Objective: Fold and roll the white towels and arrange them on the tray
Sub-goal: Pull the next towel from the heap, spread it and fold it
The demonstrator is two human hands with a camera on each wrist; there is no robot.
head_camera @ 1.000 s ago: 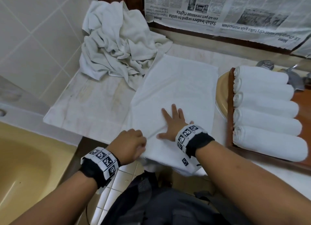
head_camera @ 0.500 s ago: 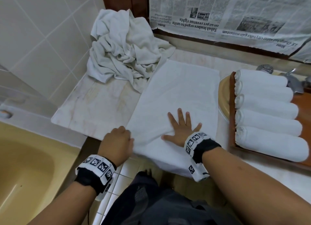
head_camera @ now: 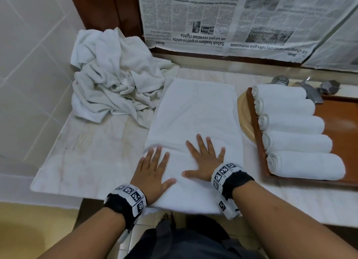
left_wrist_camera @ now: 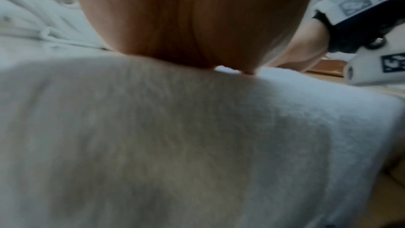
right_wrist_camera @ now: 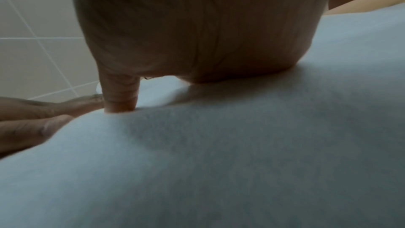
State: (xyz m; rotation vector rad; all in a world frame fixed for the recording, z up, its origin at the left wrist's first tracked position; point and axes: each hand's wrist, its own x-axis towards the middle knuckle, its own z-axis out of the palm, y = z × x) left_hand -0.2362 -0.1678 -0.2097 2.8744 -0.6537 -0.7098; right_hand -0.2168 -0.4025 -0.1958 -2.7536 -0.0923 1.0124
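White folded towel [head_camera: 195, 119] lies on the table [head_camera: 93, 152] as the left hand [head_camera: 153, 173] and right hand [head_camera: 203, 160] press it flat, fingers spread, beside five rolled towels [head_camera: 290, 127] on a wooden tray [head_camera: 337, 123].

Pale marble counter [head_camera: 93, 156], folded white towel [head_camera: 197, 111] flat at its front edge, crumpled towel pile [head_camera: 114, 84] back left, wooden tray [head_camera: 259, 142] at right

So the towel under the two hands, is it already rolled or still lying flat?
Flat, not rolled: the folded towel lies as a flat rectangle on the counter, left hand and right hand pressing it.
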